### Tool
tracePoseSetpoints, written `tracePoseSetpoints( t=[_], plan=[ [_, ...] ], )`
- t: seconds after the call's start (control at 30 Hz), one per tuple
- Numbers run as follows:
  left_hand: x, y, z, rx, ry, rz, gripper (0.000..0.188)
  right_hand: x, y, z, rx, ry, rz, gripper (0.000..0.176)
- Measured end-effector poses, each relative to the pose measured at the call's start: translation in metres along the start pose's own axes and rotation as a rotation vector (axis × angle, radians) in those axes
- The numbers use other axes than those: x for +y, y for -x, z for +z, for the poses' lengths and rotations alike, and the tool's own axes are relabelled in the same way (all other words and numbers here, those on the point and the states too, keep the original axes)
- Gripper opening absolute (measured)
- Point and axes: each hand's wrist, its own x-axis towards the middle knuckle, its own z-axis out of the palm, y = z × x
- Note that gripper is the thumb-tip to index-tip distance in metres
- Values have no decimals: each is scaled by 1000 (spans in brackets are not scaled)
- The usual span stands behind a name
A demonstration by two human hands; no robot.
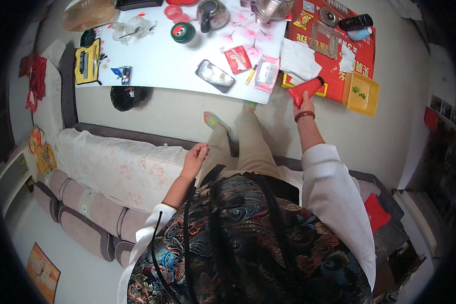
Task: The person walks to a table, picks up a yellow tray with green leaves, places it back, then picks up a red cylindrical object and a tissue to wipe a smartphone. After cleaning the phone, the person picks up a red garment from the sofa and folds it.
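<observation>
My right hand point(304, 105) grips a red tapered tube point(301, 89) with a black end, held out at the table's front right corner. The black end points up and to the right, over a red-and-yellow packet point(320, 89) on the red box. Close to my left thigh hangs my left hand point(196, 159), its fingers curled together with nothing visible in them. On the white table point(167, 68) before me lie a smartphone point(216, 75), a red packet point(238, 59), a yellow marker point(251, 75) and a pink wipes pack point(266, 73).
A glass teapot point(212, 16) and a green lidded jar point(182, 32) stand farther back. The red printed box point(359, 53) carries white cloths point(298, 57) and a yellow tray point(366, 95). Below the table's edge sits a black bin point(126, 99). A covered sofa point(129, 163) is behind my legs.
</observation>
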Motion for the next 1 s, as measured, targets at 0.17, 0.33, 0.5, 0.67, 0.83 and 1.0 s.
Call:
tracePoseSetpoints(
  t=[0.17, 0.33, 0.5, 0.67, 0.83, 1.0],
  plan=[
    [21, -16, 39, -45, 79, -40, 34, -52, -81, 8, 244, -140, 35, 39],
    [42, -33, 56, -44, 46, -140, 36, -66, -163, 1, 276, -270, -1, 45],
    [30, -56, 67, -34, 48, -157, 38, -39, -173, 27, 68, -525, 45, 34],
    [52, -64, 84, -68, 95, -178, 39, 21, -133, 24, -268, 571, -325, 25],
    [47, -61, 88, -40, 138, -177, 40, 71, -69, 95, -135, 1276, -438, 52],
    [52, -57, 84, -13, 122, -201, 39, 100, -81, 114, 113, 1419, -192, 54]
  ],
)
